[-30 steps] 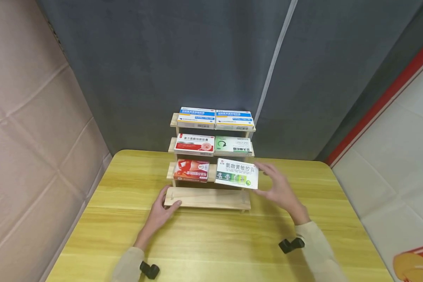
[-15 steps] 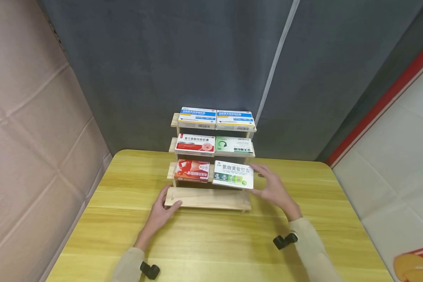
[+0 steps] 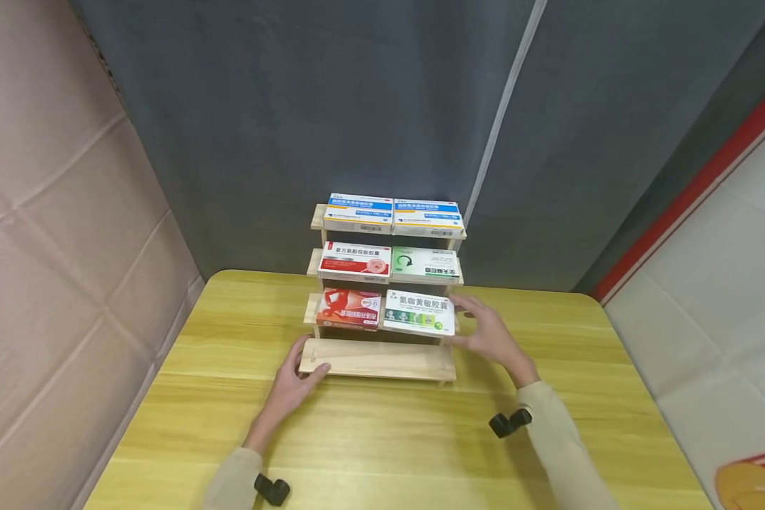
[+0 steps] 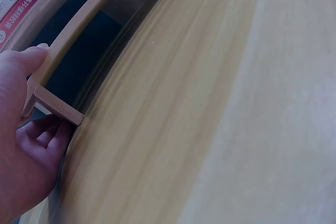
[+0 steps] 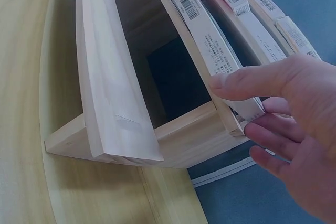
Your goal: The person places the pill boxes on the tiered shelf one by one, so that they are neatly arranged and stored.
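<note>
My left hand grips the left end of a stepped wooden stand in the head view, its thumb on the lowest step. In the left wrist view the fingers curl behind the stand's leg. A white-and-green medicine box lies on the second step from the bottom, at the right. My right hand holds that box by its right end. In the right wrist view the thumb presses the front face of the box, while the other fingers sit around its end.
Left of the held box lies a red medicine box. A red-and-white box and a green-and-white box occupy the step above. Two blue-and-white boxes top the stand. A grey curtain hangs behind the wooden table.
My right hand has moved left with the white-and-green box, which now lies straighter on its step, closer to the red box. The left hand keeps its grip on the stand.
</note>
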Available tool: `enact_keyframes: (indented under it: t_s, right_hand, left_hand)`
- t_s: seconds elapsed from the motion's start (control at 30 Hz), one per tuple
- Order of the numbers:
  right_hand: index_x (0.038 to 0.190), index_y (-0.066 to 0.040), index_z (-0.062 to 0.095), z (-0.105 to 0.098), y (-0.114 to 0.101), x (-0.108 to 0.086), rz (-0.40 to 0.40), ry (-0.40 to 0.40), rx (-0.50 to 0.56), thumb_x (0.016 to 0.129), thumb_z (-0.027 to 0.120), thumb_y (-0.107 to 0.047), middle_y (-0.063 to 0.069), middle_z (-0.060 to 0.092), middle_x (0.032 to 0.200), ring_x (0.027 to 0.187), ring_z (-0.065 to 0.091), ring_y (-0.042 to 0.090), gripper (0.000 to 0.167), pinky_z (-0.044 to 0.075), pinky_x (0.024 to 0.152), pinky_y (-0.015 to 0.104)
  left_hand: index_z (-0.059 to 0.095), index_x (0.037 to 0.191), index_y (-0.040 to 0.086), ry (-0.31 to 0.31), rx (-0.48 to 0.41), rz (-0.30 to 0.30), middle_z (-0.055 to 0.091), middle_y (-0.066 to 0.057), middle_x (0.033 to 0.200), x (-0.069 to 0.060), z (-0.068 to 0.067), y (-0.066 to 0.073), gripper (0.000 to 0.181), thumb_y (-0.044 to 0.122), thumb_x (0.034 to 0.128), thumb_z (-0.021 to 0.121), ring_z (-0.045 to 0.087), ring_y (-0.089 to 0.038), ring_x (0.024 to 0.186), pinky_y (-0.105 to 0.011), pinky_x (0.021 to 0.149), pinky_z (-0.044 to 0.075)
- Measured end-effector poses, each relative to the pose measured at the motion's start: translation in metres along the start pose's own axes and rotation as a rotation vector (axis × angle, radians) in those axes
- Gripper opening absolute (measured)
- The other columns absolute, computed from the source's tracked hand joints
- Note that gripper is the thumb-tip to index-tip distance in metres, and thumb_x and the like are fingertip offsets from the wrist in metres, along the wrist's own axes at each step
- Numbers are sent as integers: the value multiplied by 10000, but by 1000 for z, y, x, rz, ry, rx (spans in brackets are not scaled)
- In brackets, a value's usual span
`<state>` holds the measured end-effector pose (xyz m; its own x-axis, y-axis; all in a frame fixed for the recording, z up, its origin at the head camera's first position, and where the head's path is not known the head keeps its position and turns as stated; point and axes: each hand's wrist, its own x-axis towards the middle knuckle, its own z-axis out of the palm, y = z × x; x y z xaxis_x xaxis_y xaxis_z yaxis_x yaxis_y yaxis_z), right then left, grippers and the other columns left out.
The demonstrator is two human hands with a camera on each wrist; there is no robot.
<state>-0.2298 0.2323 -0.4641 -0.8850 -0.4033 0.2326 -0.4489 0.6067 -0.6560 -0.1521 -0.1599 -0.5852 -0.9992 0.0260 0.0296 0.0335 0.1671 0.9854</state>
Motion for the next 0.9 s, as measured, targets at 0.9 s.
enact_keyframes:
  t_s: [0.9]
  right_hand:
    - [1457,-7,473,4,-9,-5,6,47,42,808,859,-153,215,534,1468,1320,524,432,769,446,1105,574]
  left_hand:
    - [186,1622,112,-4,222,-2,442,-241,1544,-2,-4,12,887,366,955,713,548,-421,1312,-486,1058,510]
